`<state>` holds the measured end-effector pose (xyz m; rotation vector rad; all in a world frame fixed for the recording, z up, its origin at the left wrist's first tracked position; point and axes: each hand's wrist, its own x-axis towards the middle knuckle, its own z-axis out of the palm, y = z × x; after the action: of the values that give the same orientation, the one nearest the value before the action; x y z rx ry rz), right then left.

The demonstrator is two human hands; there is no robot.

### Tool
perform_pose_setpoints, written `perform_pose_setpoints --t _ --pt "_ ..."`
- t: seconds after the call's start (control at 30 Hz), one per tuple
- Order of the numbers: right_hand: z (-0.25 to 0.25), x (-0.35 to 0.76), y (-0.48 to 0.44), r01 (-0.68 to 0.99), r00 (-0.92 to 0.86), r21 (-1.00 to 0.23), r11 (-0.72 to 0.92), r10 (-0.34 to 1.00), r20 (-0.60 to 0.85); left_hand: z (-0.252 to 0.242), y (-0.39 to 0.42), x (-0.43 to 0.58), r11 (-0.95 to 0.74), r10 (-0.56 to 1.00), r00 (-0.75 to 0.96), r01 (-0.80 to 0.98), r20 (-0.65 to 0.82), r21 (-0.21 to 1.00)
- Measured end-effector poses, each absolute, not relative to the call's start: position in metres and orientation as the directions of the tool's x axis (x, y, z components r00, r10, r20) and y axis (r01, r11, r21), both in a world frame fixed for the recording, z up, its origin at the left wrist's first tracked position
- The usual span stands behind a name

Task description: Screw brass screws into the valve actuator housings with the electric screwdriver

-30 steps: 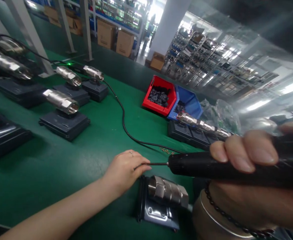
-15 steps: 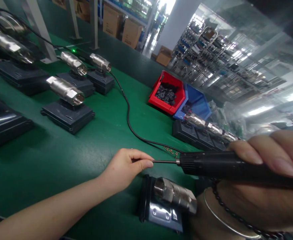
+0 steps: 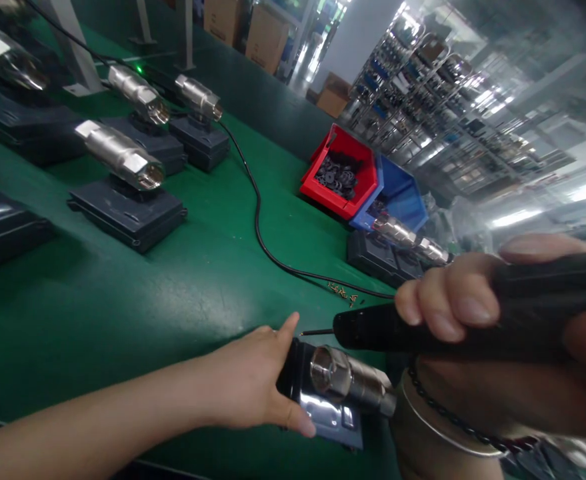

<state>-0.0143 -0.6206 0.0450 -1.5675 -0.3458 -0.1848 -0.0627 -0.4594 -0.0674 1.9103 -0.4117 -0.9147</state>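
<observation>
Electric screwdriver (image 3: 423, 327): a black, pen-shaped tool is held level across the lower right of the view, just above the nearest assembly, its thin bit (image 3: 317, 331) pointed left toward the left hand.
Right hand (image 3: 503, 333): it is wrapped around the screwdriver body; the fingers (image 3: 447, 303) are curled over the top and pressed against the barrel. A beaded bracelet and a metal bangle are seen on the wrist.
Nearest assembly (image 3: 330, 393): a dark flat base with a silver metal cylinder (image 3: 350, 383) lying along its top is set at the near edge of the surface, directly below the screwdriver.
Left hand (image 3: 253, 383): it is laid against the left end of the assembly's base; the thumb is placed along the near side, the index finger is stretched along the far side, and the fingers are spread around the base rather than closed.
Surface (image 3: 123, 307): a green mat is seen under everything.
Loose screws (image 3: 343, 292): a small scatter is seen on the mat, just beyond the bit.
Black cable (image 3: 257, 220): it is run across the mat from the far left down to the right.
Other assemblies (image 3: 123, 187): several like units are stood in rows at the left, well apart from the hands.
Bins: a red bin (image 3: 340, 173) with dark small parts and a blue bin (image 3: 397, 197) are set side by side, touching, at the far edge.
</observation>
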Motion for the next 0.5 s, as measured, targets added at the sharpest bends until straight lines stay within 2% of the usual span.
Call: perform_pose_setpoints --t 0.1,0.37,0.5 --pt "0.047 -0.016 -0.609 0.270 0.933 -0.954 0.133 0.210 0.293 -0.071 -0.472 -0.073 -0.437 -0.568 0.704 0.183 -0.428 0.881" --pt "0.031 -0.012 -0.604 0.209 0.931 -0.973 0.102 0.284 0.229 -0.084 -0.486 -0.083 -0.203 -0.429 0.782 0.405 -0.453 0.892" --pt "0.027 -0.010 -0.606 0.184 0.928 -0.978 0.100 0.311 0.206 -0.082 -0.488 -0.086 -0.171 -0.419 0.774 0.447 -0.475 0.878"
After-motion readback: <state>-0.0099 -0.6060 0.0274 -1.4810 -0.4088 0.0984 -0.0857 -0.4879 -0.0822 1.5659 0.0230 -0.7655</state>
